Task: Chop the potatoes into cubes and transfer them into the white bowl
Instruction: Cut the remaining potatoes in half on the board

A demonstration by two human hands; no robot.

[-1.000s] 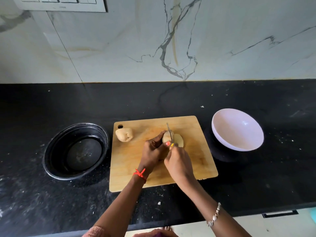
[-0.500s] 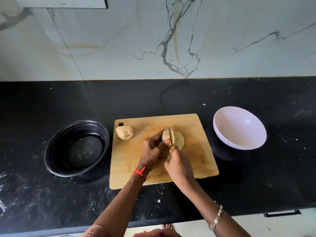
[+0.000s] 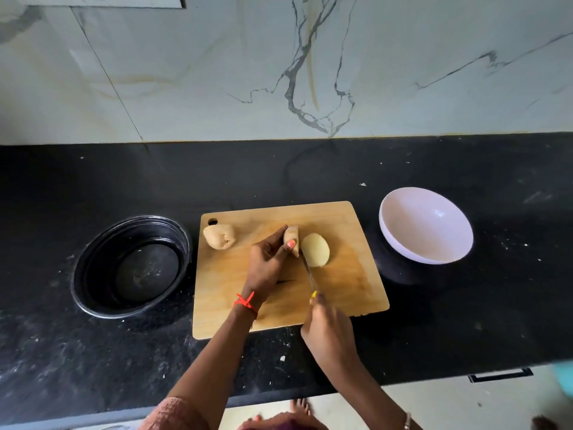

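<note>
A wooden cutting board (image 3: 350, 293) lies on the black counter. On it, a potato is split in two. My left hand (image 3: 268, 263) grips the left half (image 3: 292, 235), which stands on the board. The right half (image 3: 315, 250) lies cut face up beside it. My right hand (image 3: 327, 328) grips a knife (image 3: 307, 268) with a yellow handle; its blade lies low between the halves, pointing away from me. A whole potato (image 3: 219, 236) sits at the board's back left corner. The white bowl (image 3: 426, 225) stands empty to the right of the board.
A black round container (image 3: 131, 266) sits left of the board. The black counter (image 3: 465, 321) carries scattered white specks. A marble wall (image 3: 279, 63) rises behind. A drawer handle (image 3: 499, 374) shows below the counter's front edge at right.
The cut went through the potato: the right half has fallen flat, cut face up. My right hand has drawn the knife back toward me. My left hand keeps hold of the left half.
</note>
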